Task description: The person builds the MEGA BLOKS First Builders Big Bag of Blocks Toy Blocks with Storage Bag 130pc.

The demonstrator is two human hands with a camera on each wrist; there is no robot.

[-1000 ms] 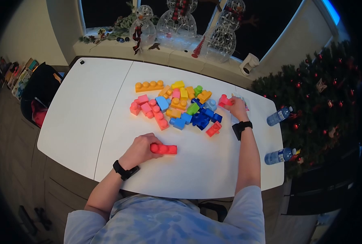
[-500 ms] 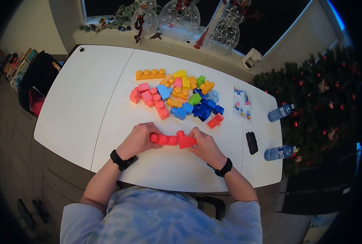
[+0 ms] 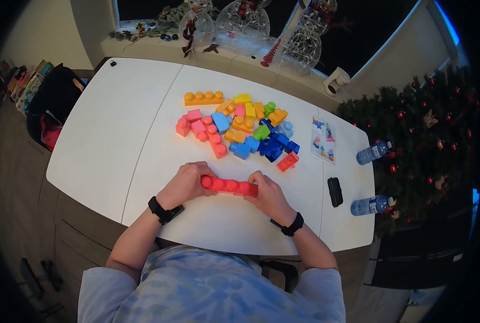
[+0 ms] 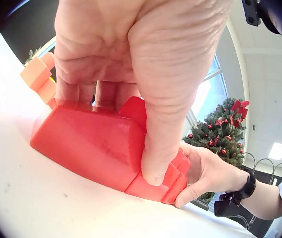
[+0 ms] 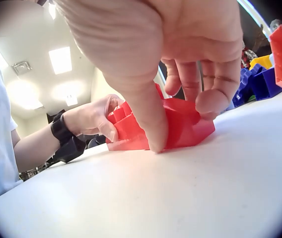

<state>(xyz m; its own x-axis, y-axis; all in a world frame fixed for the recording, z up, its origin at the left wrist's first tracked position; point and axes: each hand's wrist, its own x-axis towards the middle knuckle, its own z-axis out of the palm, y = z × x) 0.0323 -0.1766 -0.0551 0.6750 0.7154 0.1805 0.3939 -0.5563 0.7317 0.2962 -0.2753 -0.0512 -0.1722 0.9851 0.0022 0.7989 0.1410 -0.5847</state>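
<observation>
A row of red blocks (image 3: 228, 186) lies on the white table near its front edge, a hand at each end. My left hand (image 3: 185, 184) grips the left end, its thumb along the near side in the left wrist view, where the red row (image 4: 89, 144) rests on the tabletop. At the other end my right hand (image 3: 272, 197) holds a red block with a sloped face (image 5: 188, 124), thumb on the near side and fingers on the far side. That block sits against the rest of the row; whether its studs are fully joined I cannot tell.
Behind the hands is a loose pile of yellow, green, pink, orange and blue blocks (image 3: 242, 125). A single red block (image 3: 288, 161) lies at its right. Further right are a picture sheet (image 3: 323, 141), a black case (image 3: 335, 192) and two water bottles (image 3: 373, 153).
My right hand has come from beside the pile to the front with a red block, which now sits in line with the red row. The left hand keeps its grip.
</observation>
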